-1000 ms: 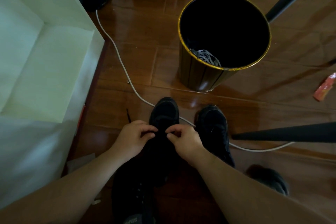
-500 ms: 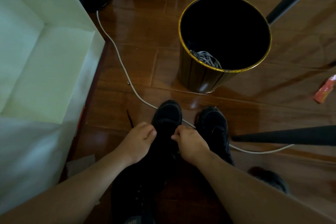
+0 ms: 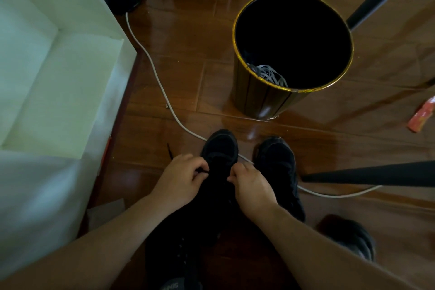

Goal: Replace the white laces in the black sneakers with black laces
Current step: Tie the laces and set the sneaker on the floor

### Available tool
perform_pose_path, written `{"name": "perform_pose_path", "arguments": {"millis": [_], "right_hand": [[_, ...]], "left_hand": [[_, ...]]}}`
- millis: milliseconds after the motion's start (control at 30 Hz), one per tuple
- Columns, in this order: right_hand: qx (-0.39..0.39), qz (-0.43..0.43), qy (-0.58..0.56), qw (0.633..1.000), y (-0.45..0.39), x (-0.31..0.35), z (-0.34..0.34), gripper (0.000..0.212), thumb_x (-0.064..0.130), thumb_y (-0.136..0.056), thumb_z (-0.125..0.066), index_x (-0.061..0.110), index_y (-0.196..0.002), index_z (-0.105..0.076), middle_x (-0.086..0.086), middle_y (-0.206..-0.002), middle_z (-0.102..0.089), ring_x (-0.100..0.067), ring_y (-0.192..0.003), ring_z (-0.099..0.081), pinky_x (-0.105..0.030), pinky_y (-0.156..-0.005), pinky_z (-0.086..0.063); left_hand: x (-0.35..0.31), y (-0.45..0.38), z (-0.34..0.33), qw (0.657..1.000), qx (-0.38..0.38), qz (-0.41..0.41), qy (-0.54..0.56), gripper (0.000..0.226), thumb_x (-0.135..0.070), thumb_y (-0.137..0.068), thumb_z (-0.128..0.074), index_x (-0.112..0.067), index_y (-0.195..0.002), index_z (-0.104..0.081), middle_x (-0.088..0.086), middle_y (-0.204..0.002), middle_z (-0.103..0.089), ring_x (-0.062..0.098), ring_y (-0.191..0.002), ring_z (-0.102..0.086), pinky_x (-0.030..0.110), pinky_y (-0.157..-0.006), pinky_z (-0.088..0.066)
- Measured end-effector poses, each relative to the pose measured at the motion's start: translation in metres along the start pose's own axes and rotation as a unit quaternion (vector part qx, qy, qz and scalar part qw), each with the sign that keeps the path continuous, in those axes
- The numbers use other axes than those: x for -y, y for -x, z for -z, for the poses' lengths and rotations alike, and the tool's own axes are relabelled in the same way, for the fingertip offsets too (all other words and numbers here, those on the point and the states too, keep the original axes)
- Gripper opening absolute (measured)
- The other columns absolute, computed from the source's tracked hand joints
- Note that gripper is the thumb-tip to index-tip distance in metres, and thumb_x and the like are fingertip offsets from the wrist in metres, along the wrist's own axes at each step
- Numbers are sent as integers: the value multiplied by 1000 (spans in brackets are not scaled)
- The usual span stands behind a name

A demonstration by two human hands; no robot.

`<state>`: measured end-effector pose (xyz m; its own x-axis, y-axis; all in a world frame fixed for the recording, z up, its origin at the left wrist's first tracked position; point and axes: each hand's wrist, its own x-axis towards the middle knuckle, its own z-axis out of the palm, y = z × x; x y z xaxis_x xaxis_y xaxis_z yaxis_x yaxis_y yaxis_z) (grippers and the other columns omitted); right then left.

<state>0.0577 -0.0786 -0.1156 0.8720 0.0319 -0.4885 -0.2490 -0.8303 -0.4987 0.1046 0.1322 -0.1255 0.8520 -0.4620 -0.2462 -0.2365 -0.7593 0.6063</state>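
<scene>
Two black sneakers stand side by side on the wooden floor, the left sneaker [image 3: 220, 146] between my hands and the right sneaker [image 3: 277, 160] beside it. My left hand [image 3: 182, 178] pinches a black lace [image 3: 170, 151] at the left side of the left sneaker; the lace's tip pokes out past my knuckles. On the right side of the same shoe my right hand [image 3: 251, 186] has its fingers curled, seemingly on the other lace end, which is too dark to make out. White laces [image 3: 270, 74] lie in a heap inside the bin.
A dark bin with a gold rim [image 3: 292, 88] stands on the floor beyond the shoes. A white cable [image 3: 153, 70] runs across the floor under the sneakers. A white cabinet [image 3: 58, 77] fills the left. Black stand legs [image 3: 367, 175] cross at right. An orange wrapper [image 3: 422, 115] lies far right.
My hands moved slightly apart to the two sides of the left sneaker, pulling the lace ends outward. The shoes have stayed in place.
</scene>
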Motion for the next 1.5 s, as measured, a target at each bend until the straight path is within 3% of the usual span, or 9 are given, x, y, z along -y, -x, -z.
{"name": "perform_pose_path", "arguments": {"millis": [233, 400, 533, 733, 833, 933, 1100, 1300, 1500], "right_hand": [[-76, -9, -163, 984, 0, 6, 1, 25, 18, -100, -64, 32, -82, -54, 10, -80, -59, -3, -75, -57, -17, -59, -42], [19, 52, 49, 997, -11, 1, 5, 12, 19, -106, -52, 26, -100, -45, 7, -98, -51, -18, -96, -54, -27, -68, -38], [-46, 16, -55, 997, -13, 5, -1, 17, 16, -103, -57, 31, -101, -51, 13, -101, -52, -8, -93, -54, -19, -69, -39], [-146, -266, -416, 857, 8, 6, -11, 39, 15, -96, -66, 47, -106, -46, 18, -110, -61, -8, -91, -67, -36, -72, -62], [-95, -298, -394, 864, 14, -2, -22, 14, 28, -99, -66, 41, -97, -63, 5, -100, -72, -18, -85, -72, -43, -73, -65], [-54, -248, -428, 868, 12, -1, -26, 19, 29, -100, -66, 46, -98, -75, 12, -93, -78, -8, -81, -76, -36, -72, -66], [7, -198, -414, 888, 2, 5, -16, 30, 27, -104, -61, 54, -100, -75, 11, -111, -75, -9, -92, -75, -31, -76, -65], [49, -104, -225, 968, -9, 0, -5, 27, 29, -107, -55, 41, -124, -71, 5, -126, -61, -16, -109, -63, -31, -87, -58], [89, -48, -83, 991, -26, 5, 3, 18, 20, -101, -65, 38, -99, -64, 3, -111, -63, -15, -96, -60, -29, -75, -48]], "left_hand": [[-5, 6, -6, 986, -28, 89, 136, 30, -5, -90, -69, -35, -92, -66, -14, -92, -64, 3, -86, -63, 13, -73, -45], [-3, 0, -3, 994, -19, 61, 90, 42, 3, -85, -63, -38, -88, -59, -16, -91, -59, -1, -87, -58, 8, -69, -41], [-2, -4, -9, 983, -64, 100, 139, 39, -3, -87, -68, -40, -88, -55, -14, -82, -60, 1, -80, -61, 11, -68, -45], [2, -1, -17, 901, -76, 273, 329, 42, -52, -76, -82, -27, -91, -51, 11, -95, -65, 22, -83, -67, 40, -71, -55], [8, 9, -25, 904, -19, 313, 292, 46, -74, -70, -73, -31, -81, -63, 0, -85, -71, 20, -83, -70, 35, -69, -52], [6, 10, -33, 911, 8, 285, 299, 12, -44, -89, -81, -44, -84, -69, -3, -84, -71, 17, -84, -70, 35, -75, -55], [6, 7, -25, 942, 31, 218, 253, 27, -29, -93, -74, -53, -103, -66, -13, -86, -65, 6, -81, -65, 32, -78, -54], [0, 8, -17, 985, 25, 122, 121, 22, -37, -105, -60, -45, -123, -70, -26, -107, -61, -7, -98, -58, 14, -82, -45], [-10, -5, -6, 992, 81, 88, 35, 24, -26, -102, -59, -42, -117, -70, -13, -99, -57, 7, -82, -60, 25, -73, -51]]}}
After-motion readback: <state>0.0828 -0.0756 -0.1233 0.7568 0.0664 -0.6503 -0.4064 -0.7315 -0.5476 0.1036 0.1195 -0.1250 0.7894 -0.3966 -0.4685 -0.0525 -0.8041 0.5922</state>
